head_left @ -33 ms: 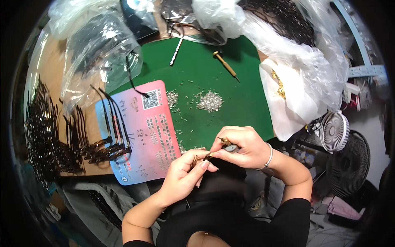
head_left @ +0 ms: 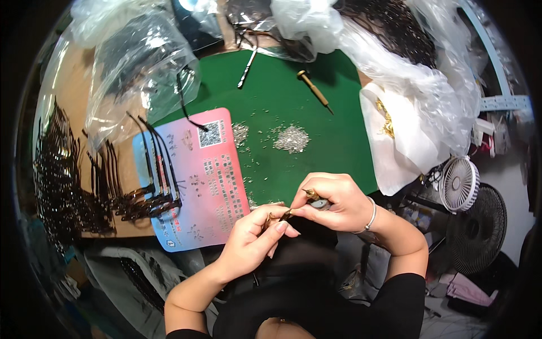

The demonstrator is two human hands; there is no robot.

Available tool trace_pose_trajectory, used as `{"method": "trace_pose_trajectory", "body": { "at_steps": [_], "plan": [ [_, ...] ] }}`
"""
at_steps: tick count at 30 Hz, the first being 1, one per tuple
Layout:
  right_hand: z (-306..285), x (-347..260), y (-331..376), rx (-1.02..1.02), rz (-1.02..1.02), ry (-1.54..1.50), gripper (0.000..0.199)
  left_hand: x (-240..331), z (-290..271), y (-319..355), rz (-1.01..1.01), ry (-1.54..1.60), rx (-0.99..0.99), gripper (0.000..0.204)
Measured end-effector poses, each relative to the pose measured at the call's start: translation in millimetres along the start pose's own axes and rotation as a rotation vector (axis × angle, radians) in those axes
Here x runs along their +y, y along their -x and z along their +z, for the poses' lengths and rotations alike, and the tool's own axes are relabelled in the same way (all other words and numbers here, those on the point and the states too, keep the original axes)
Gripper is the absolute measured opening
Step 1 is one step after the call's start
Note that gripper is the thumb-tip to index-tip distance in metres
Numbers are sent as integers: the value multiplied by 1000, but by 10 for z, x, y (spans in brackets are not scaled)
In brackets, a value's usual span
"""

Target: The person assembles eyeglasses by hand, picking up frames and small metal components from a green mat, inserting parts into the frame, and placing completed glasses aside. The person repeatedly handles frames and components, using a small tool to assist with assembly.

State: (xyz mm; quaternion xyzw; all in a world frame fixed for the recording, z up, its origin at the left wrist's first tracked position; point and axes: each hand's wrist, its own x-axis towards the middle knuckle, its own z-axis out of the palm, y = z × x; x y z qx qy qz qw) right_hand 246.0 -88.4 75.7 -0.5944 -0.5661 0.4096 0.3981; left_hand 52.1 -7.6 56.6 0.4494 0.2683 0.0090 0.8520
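My left hand (head_left: 255, 231) pinches a small dark and gold piece (head_left: 286, 215) between thumb and fingertips, near the mat's front edge; its exact kind is hidden by the fingers. Against this piece, my right hand (head_left: 333, 200) closes around a brass-coloured screwdriver (head_left: 310, 194), whose tip is covered by the fingers. A grey rounded part shows beside the brass handle in that hand. Beyond the hands, a pile of tiny silvery screw-like pieces (head_left: 291, 139) lies on the green mat (head_left: 333, 152), with a smaller pile to its left and loose ones scattered around.
A pink and blue printed sheet (head_left: 217, 164) bears several dark eyeglass temples (head_left: 161, 203); many more (head_left: 56, 181) are heaped at far left. Another brass screwdriver (head_left: 314, 90) and a slim silvery tool (head_left: 247, 69) lie farther back. Clear plastic bags (head_left: 141, 73) and a white fan (head_left: 458, 183) flank the mat.
The view has shifted slightly, so the mat and the things on it appear a little farther right. My hands keep nearly the same pose, with the brass screwdriver turned slightly.
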Motion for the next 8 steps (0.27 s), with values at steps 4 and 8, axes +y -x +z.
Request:
{"method": "trace_pose_trajectory", "body": {
  "at_steps": [4,8],
  "plan": [
    [-20,28,-51,-88,-46,-14,8,53,-94,3,-120,145,-93,24],
    [-57,77,-71,-261,-55,-50,8,38,-194,-73,-234,198,-238,25]
  ]
}}
